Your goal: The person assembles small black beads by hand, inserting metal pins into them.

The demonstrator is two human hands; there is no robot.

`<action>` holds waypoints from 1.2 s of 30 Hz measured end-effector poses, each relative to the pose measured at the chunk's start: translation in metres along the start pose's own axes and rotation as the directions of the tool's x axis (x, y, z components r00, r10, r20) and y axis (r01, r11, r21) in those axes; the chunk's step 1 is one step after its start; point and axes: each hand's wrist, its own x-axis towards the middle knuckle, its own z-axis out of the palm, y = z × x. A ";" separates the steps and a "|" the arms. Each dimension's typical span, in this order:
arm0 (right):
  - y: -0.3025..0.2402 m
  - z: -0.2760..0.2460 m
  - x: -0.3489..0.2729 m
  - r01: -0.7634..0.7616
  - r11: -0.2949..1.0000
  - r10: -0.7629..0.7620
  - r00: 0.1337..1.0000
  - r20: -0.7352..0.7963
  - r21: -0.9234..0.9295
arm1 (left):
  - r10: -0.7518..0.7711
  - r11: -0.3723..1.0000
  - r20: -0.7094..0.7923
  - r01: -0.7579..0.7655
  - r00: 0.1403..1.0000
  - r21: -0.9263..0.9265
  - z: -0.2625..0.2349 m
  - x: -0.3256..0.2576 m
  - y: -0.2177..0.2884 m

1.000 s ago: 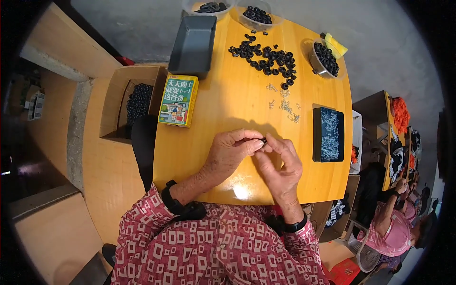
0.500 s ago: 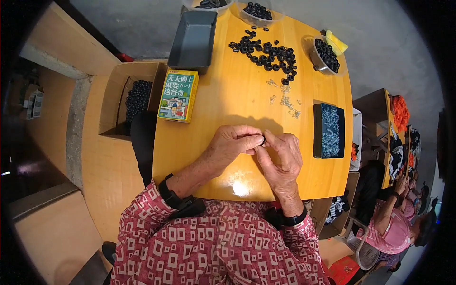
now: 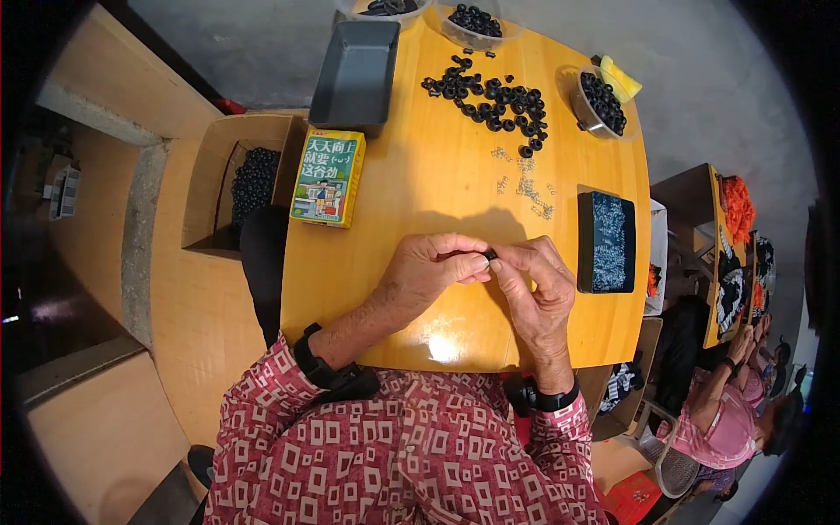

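Where the fingers [image 3: 458,267] meet, a black part [image 3: 490,255] sits pinched.

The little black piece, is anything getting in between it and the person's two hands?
Nothing visible does: the left hand pinches the small black piece directly, and the right hand is close against it, though its exact contact is unclear.

Green-and-yellow carton [image 3: 327,178] on left part of the table [image 3: 394,192], picture face up; open cardboard box [image 3: 213,166] left of the table; yellow object [image 3: 619,79], kind unclear, at far right corner; right background: orange bundle [image 3: 738,210], co-worker in pink top [image 3: 722,424], grey chair [image 3: 678,477]; red flat item [image 3: 633,499] at lower right.
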 end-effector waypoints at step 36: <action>-0.007 0.005 -0.004 0.200 0.847 -0.171 0.980 0.104 -0.492 | -0.007 0.984 -0.045 0.015 0.999 0.176 0.005 -0.001 0.003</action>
